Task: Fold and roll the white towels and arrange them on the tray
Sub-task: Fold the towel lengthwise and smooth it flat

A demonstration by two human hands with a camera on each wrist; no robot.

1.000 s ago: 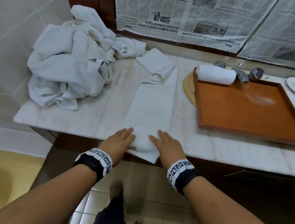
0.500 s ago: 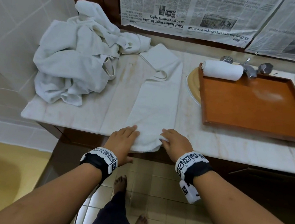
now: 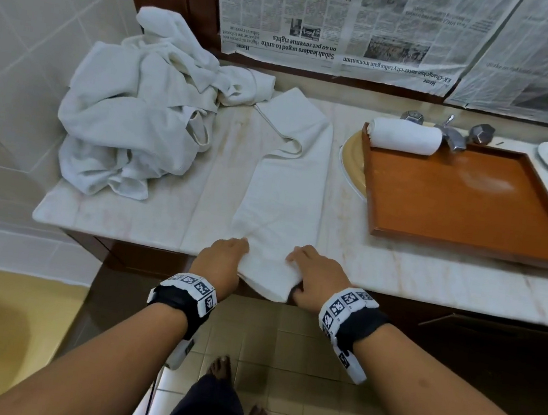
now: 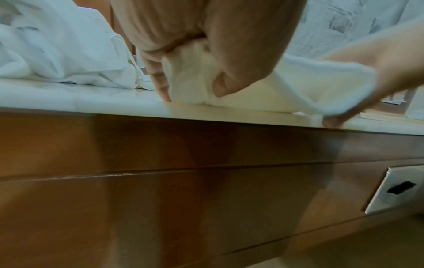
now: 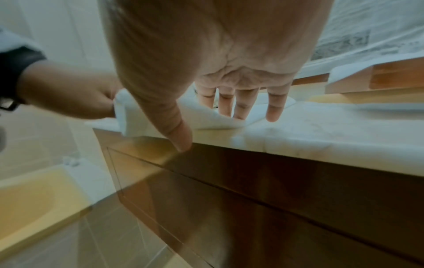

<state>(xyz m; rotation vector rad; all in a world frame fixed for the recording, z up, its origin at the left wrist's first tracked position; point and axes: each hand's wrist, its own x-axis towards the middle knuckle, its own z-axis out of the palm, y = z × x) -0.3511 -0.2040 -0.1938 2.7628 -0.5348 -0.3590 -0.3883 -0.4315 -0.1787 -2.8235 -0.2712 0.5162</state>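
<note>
Your left hand grips the near end of the folded towel at the counter edge, thumb and fingers curled round it. Your right hand pinches the same end alongside. Beyond your right hand, a rolled towel lies on the tray.

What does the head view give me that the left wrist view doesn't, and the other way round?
Only the head view shows the wooden tray with one rolled towel at its far edge, the tap and the saucer.

Only the left wrist view shows the left hand's thumb and fingers pinching the near end of the folded towel, lifted off the counter edge, and the cabinet front below.

Both show the folded towel, both hands on its near end, the crumpled towel pile and the marble counter.
</note>
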